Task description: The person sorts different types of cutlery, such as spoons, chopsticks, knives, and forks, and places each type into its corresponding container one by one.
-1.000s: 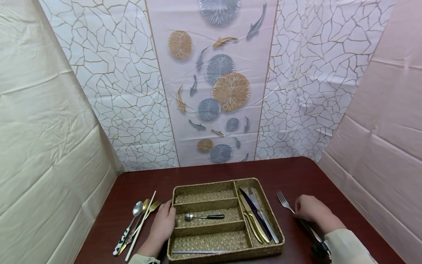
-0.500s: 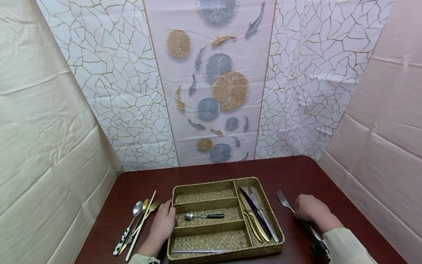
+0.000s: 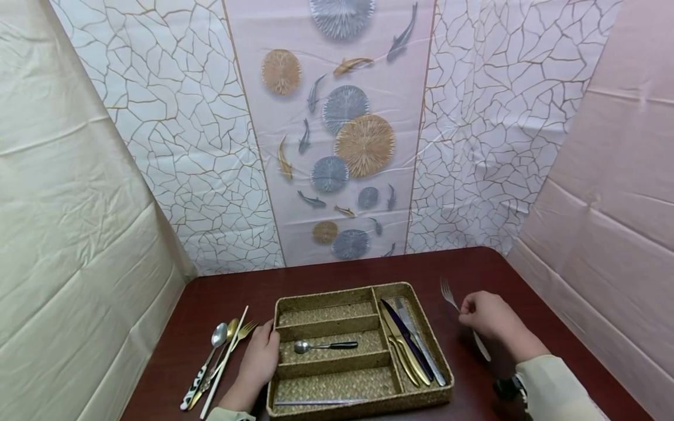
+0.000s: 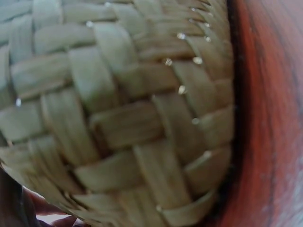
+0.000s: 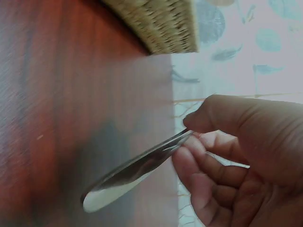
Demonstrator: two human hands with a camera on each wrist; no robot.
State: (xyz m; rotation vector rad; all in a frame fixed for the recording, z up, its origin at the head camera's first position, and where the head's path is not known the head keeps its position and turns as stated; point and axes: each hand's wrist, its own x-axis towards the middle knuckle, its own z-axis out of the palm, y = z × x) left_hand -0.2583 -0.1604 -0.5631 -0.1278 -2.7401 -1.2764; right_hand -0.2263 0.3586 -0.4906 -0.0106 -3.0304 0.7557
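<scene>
My right hand pinches a silver fork between thumb and fingers, to the right of the woven tray. The fork's tines point away from me. In the right wrist view its smooth handle hangs above the table. My left hand holds the tray's left wall, which fills most of the left wrist view as a woven surface. Inside the tray, a small spoon with a black handle lies in the middle compartment, a thin metal stick in the front one, and several knives in the right one.
Left of the tray lie a spoon with a patterned handle, a gold fork, a gold-coloured spoon and a pale chopstick, partly overlapping. The dark red table ends at a patterned cloth backdrop.
My right hand has lifted the fork off the table and moved slightly up and left in view; the handle end now shows. My left hand stays on the tray.
</scene>
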